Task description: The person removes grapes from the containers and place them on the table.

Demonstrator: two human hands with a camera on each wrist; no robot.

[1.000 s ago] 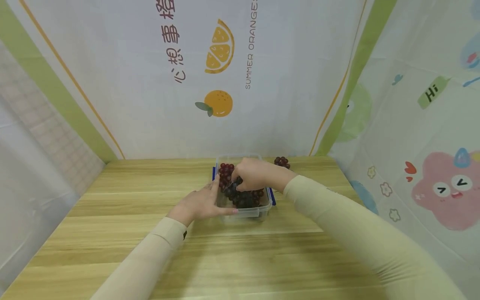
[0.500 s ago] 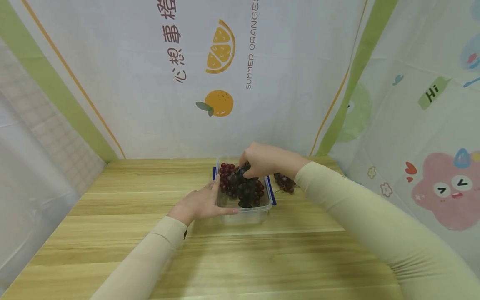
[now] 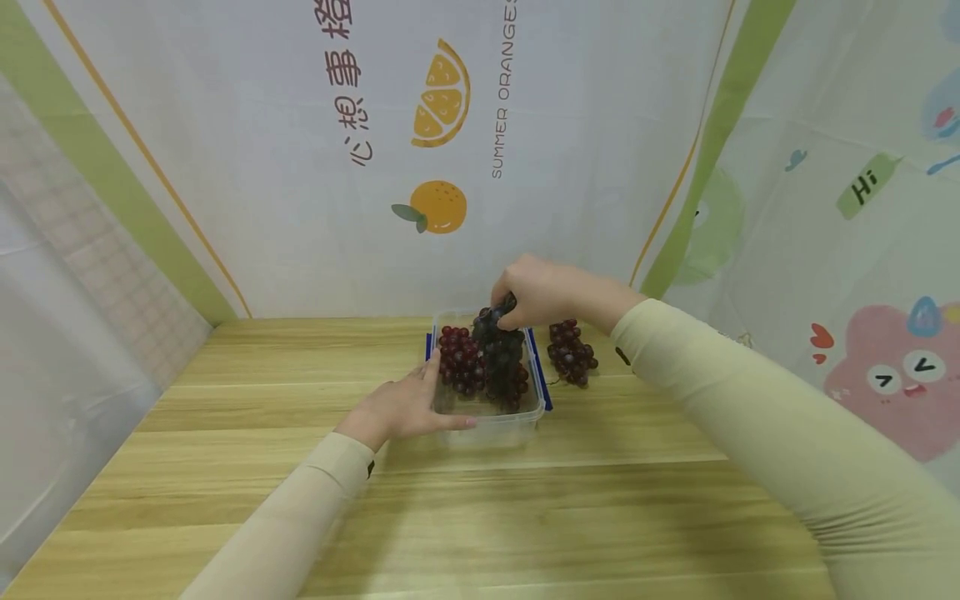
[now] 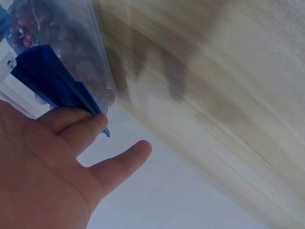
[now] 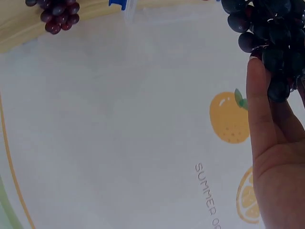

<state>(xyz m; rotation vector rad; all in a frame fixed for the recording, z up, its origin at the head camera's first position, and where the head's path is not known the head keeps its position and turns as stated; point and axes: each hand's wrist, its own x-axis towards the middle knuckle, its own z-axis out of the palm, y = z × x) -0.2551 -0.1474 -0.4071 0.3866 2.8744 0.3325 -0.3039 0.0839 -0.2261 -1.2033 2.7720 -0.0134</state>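
Observation:
My right hand [image 3: 536, 292] pinches a bunch of dark, nearly black grapes [image 3: 498, 354] near its top, and the bunch hangs over the right part of a clear plastic box [image 3: 491, 419]. In the right wrist view the fingers [image 5: 259, 105] press against those grapes [image 5: 279, 33]. Red grapes [image 3: 461, 362] lie inside the box, partly hidden by the dark bunch. With fingers spread, my left hand [image 3: 397, 408] rests at the box's near left corner. The left wrist view has its fingers touching a blue side flap [image 4: 52, 78] of the box.
Another bunch of reddish grapes [image 3: 572, 354] lies on the wooden table [image 3: 300, 483] just right of the box. A printed white cloth [image 3: 570, 208] hangs behind the table's far edge, and more cloth hangs at both sides.
My right hand has risen and moved right and away from me, lifting the dark grapes up from among the red ones. My left hand has stayed in place.

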